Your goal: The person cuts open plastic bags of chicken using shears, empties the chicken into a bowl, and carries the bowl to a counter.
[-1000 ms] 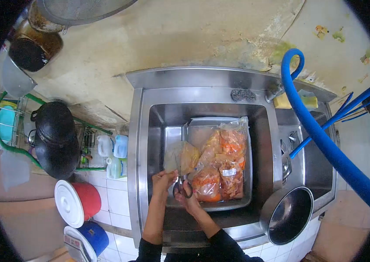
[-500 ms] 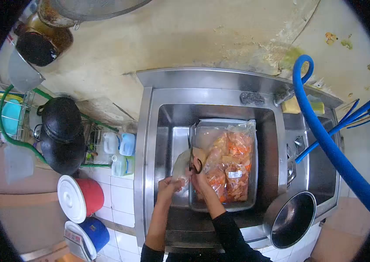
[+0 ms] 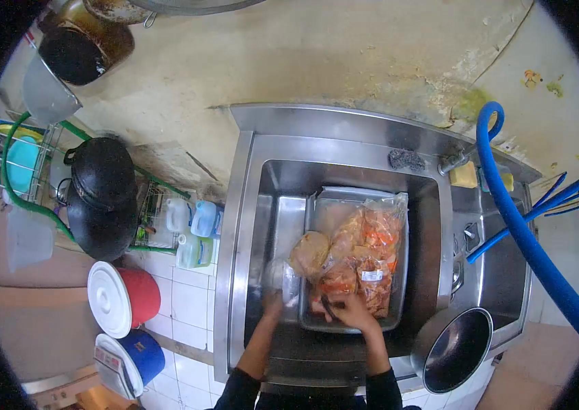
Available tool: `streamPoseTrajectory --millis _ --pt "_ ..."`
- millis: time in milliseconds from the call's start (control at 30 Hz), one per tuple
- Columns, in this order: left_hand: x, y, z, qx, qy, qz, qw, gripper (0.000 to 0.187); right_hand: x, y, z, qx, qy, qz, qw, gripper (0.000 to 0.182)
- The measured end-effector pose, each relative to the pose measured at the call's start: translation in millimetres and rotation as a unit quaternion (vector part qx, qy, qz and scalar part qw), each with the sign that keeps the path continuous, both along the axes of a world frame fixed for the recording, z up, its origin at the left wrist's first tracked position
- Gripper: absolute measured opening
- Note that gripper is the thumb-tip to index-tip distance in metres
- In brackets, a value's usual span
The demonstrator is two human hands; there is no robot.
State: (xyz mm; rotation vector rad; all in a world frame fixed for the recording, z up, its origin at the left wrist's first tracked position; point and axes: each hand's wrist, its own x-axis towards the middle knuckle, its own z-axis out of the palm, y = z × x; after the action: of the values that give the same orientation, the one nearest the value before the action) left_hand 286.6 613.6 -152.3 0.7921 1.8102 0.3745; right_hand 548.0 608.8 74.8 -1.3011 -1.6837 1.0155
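Note:
A metal tray [image 3: 403, 273] in the sink basin holds several clear bags of orange-red meat [image 3: 380, 229]. A pale round piece [image 3: 310, 254] rests at the tray's left edge, against the bags. Over the tray's lower part, my right hand [image 3: 349, 311] is closed on dark-handled scissors [image 3: 329, 307], whose blades I cannot make out. My left hand [image 3: 273, 304] is blurred at the basin's left side, just below a crumpled clear plastic bag [image 3: 281, 279]; its fingers are smeared by motion.
A metal pot [image 3: 457, 348] tilts at the sink's lower right. A blue hose [image 3: 522, 232] crosses the right side. Soap bottles [image 3: 204, 219], black woks [image 3: 101, 198] and a red bucket [image 3: 140, 295] are at the left. A scrubber [image 3: 406, 160] lies on the back ledge.
My right hand moved down and right with the scissors. The round piece now lies uncovered by the tray's edge, and the clear bag is apart from it near my left hand. The view shifted slightly.

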Motion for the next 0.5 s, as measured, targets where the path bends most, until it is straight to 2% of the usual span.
streamPoseTrajectory --millis 33,67,100,133,200,233,300,333,367,400,433,467,500 --pt "1 3 3 -0.001 -0.001 0.002 1.000 0.047 0 -8 39 -0.205 0.044 0.012 0.978 0.018" --pt "3 10 12 0.026 0.041 -0.042 0.998 0.056 0 -13 59 -0.402 0.087 0.023 0.911 0.016" --pt "3 13 13 0.054 0.082 -0.085 0.992 0.066 -4 -20 52 -0.432 0.073 0.030 0.898 0.028" --pt "4 13 14 0.052 0.081 -0.084 0.992 0.066 -5 -25 48 -0.434 0.072 0.030 0.898 0.028" --pt "6 14 14 0.082 0.068 -0.167 0.980 0.083 -10 -31 44 -0.247 -0.008 0.065 0.967 0.026" --pt "11 17 25 0.083 0.066 -0.166 0.980 0.083 -14 -35 33 -0.252 -0.052 0.069 0.964 0.033" --pt "17 17 47 -0.097 -0.044 -0.032 0.994 0.097 -25 -49 -15 -0.247 -0.059 0.080 0.964 0.034" --pt "11 9 26 -0.096 -0.043 -0.030 0.994 0.097 -32 -53 -34 -0.242 -0.063 0.090 0.964 0.036" --pt "0 -5 -14 -0.106 -0.005 -0.070 0.992 0.076 -40 -54 -42 -0.241 -0.062 0.092 0.964 0.036" --pt "-9 -13 -36 -0.116 0.032 -0.111 0.986 0.058 -50 -54 -46 -0.193 -0.125 0.056 0.972 0.035" --pt "-12 -9 -25 -0.115 0.033 -0.110 0.987 0.058 -59 -51 -52 -0.143 -0.187 0.019 0.972 0.035" --pt "-16 -8 -14 -0.032 0.059 -0.290 0.955 0.052 -69 -46 -58 -0.141 -0.188 0.020 0.972 0.035" --pt "-16 -5 4 0.052 0.083 -0.458 0.884 0.047 -80 -40 -65 -0.154 -0.227 0.014 0.962 0.035"
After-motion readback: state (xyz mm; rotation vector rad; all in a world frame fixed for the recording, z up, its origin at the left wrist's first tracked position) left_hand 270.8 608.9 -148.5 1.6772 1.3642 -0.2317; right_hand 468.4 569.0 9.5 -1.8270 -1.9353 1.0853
